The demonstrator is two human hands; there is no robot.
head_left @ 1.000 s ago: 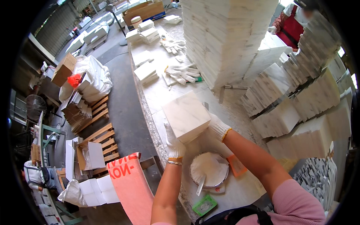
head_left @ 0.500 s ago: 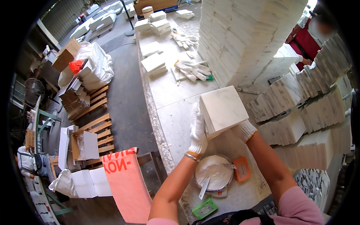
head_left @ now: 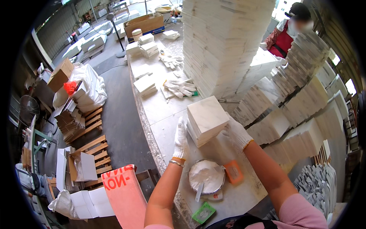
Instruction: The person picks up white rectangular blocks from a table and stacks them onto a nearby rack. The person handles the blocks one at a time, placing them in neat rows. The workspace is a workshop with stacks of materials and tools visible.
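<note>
A squared stack of white marble tiles (head_left: 208, 116) stands on the pale worktop in front of me. My left hand (head_left: 181, 140), in a white knit glove, is beside the stack's left side, its fingers stretched upward and a narrow gap between them and the tiles. On the other side, my gloved right hand (head_left: 237, 133) has its fingers spread along the tiles' right edge; some fingertips are hidden by the stack. Nearer to me sits a round metal bowl of white powder or paste (head_left: 207, 176) with a light-coloured scraper (head_left: 199, 192) in it.
An orange box (head_left: 233, 171) and a green box (head_left: 204, 212) lie near the bowl. Spare white gloves (head_left: 180, 88) and small tile stacks (head_left: 145, 84) are farther along the worktop. Tall tile stacks (head_left: 225, 45) rise ahead and right, with a co-worker in a red apron (head_left: 280, 40) beyond.
The view has shifted, with the surroundings appearing lower and further left. My left hand has come slightly away from the tile stack, and my right hand's fingers now show more beside it.
</note>
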